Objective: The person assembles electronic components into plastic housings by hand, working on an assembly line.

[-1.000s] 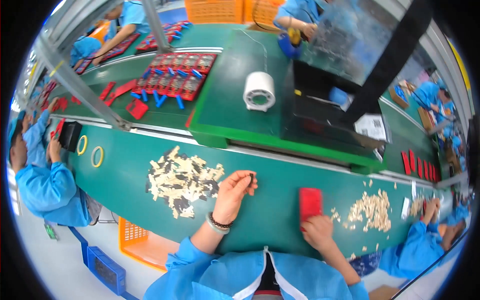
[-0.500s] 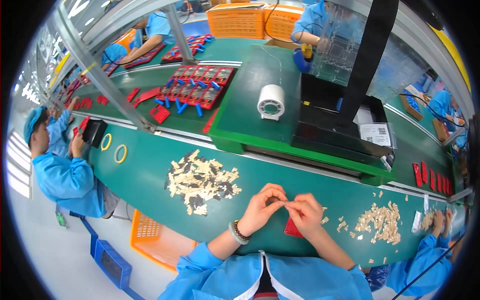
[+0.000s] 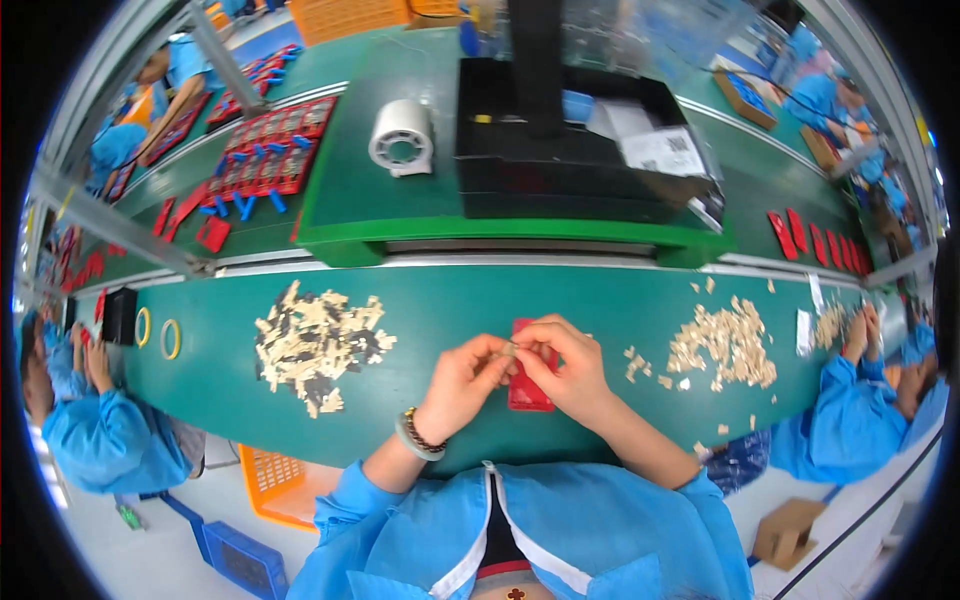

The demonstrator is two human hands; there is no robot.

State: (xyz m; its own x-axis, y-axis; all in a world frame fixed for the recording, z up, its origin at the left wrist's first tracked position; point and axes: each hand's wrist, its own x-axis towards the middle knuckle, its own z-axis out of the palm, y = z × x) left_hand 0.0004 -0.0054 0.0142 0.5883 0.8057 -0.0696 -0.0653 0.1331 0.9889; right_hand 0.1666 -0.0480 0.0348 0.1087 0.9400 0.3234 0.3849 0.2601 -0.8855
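Observation:
My left hand [image 3: 463, 382] and my right hand [image 3: 566, 368] meet in front of me, fingertips pinched together on a small piece too tiny to make out well. Under them, partly hidden by my fingers, a flat red plate [image 3: 530, 393] lies on the green table [image 3: 440, 295]. To the left spreads a pile of cream and black strips [image 3: 318, 345]. Over on the right is a heap of small cream pieces [image 3: 722, 343], with several loose ones scattered around it.
Behind the table stands a green-edged platform [image 3: 340, 215] bearing a white cylindrical fan [image 3: 402, 138] and a black open box [image 3: 590, 190]. Two tape rings [image 3: 171, 339] lie at the left. An orange crate [image 3: 285, 485] sits below the table edge. Co-workers in blue sit on both sides.
The view has turned to the right and down. My hands stay pinched together, and more of the red plate now shows beneath them.

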